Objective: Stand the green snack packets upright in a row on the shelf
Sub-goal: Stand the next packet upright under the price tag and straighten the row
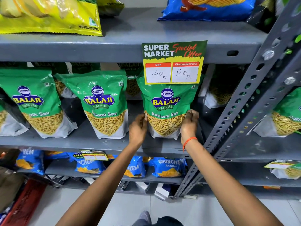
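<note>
Both hands grip one green snack packet [167, 110] by its lower sides: the left hand [138, 128] pinches the left edge and the right hand [189, 123] pinches the right edge, fingers curled onto the front near the clear window of yellow sev. The packet sits between the two hands, upright, its long axis vertical, printed front facing the camera, top seam up and partly hidden behind a price card [174, 62] hanging from the shelf above. Its white bottom gusset is at the grey shelf [81, 142], near the front edge; I cannot tell whether it rests fully on the surface.

An orange thread band [189, 141] circles the right wrist.

To the left, a second green packet [105, 103] stands upright but leans slightly, well apart from the held one, and a third green packet [37, 103] stands further left, tilted with its top toward the left. More green packets stand in shadow behind them. A grey perforated upright [254, 95] of the rack rises just right of the right hand.
</note>
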A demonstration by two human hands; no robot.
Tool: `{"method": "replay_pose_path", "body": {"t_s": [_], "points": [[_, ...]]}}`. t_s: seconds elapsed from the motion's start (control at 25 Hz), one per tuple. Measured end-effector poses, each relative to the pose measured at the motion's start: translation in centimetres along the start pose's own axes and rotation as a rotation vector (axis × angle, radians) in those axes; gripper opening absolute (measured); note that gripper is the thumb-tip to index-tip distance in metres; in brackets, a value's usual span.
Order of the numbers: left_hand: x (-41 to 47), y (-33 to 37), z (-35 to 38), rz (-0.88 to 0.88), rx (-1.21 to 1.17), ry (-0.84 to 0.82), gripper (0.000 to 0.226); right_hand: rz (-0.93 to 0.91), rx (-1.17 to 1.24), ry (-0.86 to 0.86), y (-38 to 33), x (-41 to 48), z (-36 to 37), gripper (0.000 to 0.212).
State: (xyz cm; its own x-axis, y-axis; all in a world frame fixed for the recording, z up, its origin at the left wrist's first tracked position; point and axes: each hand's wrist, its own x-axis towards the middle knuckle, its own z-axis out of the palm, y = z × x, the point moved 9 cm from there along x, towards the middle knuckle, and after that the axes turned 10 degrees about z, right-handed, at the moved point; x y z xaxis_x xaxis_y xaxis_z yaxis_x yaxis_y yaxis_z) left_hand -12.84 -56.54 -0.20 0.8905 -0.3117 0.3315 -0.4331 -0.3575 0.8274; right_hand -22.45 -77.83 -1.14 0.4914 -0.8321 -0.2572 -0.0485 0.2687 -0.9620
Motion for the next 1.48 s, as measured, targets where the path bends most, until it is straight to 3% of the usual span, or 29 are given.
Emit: {"method": "replay_pose_path", "body": {"t_s": [0.12,0.4,0.52,0.64,0.76,0.88,1.0,1.08,1.2,1.32,1.48], "points": [[0.6,1.1,-1.5,0.024,-0.054,0.104,0.016,-0.079,-0.054,0.004,-0.6,-0.1,-0.1,0.015],[1.8,1.8,-2.0,0.027,0.036,0.087,0.018,-0.063,-0.005,0.009,-0.5,-0.4,-0.5,0.008],[2.2,1.8,-1.5,0.062,-0.123,0.039,0.009,-0.100,0.005,-0.016,-1.6,-0.7,-0.3,0.014],[3.2,2.5,-2.3,0.089,-0.319,0.119,0.006,-0.195,0.034,-0.016,-3.8,-0.9,0.0,0.008],[3.7,3.7,-2.7,0.108,-0.340,0.159,0.017,-0.183,0.019,0.007,-4.4,-0.5,0.2,0.007],[3.8,3.2,-2.4,0.096,-0.383,0.149,0.013,-0.140,0.073,-0.002,-3.8,-0.1,0.3,0.007],[3.6,2.5,-1.4,0.083,-0.482,0.071,0.010,-0.092,0.103,-0.040,-3.1,-0.4,0.6,0.011],[2.3,2.0,0.6,0.036,-0.525,-0.082,0.009,0.026,0.115,-0.116,-1.5,-0.9,1.4,0.030],[0.0,1.3,3.3,0.035,-0.459,-0.274,0.041,0.159,0.028,-0.166,0.6,-2.0,1.8,0.057],[-0.4,0.8,3.6,0.006,-0.437,-0.292,0.066,0.140,0.016,-0.165,0.4,-2.6,1.5,0.056],[-0.4,1.0,3.6,-0.019,-0.429,-0.285,0.050,0.113,-0.007,-0.170,0.3,-2.4,1.3,0.053]]}}
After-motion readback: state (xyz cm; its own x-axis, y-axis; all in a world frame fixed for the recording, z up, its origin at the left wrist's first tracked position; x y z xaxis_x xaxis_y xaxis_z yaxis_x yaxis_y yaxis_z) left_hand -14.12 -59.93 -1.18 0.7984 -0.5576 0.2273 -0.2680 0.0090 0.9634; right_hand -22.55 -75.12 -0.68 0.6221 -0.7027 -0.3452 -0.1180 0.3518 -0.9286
